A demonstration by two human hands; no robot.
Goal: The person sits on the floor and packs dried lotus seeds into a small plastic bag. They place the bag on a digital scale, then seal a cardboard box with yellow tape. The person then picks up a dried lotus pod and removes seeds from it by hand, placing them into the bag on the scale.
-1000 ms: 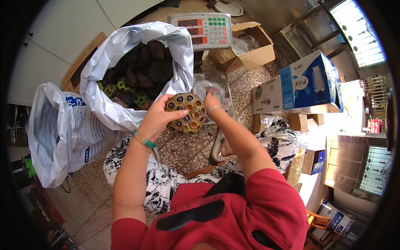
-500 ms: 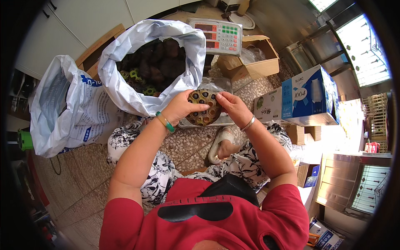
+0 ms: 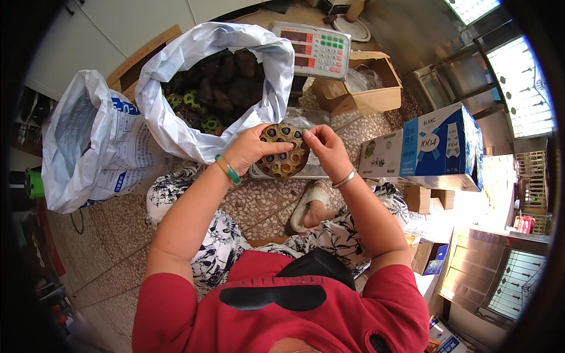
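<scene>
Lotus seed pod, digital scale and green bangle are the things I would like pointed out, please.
Lotus seed pod [image 3: 287,157]: head view, on its pitted face.
Digital scale [image 3: 314,51]: head view, on its front panel.
Green bangle [image 3: 232,173]: head view, on its green stretch.

Left hand [image 3: 246,152] gripped a seed pod [image 3: 288,163] at its left side; right hand [image 3: 329,151] touched its right edge. An open white sack [image 3: 176,132] of green pods [image 3: 210,124] and dark lumps [image 3: 235,82] stood beside a scale [image 3: 313,50].
</scene>
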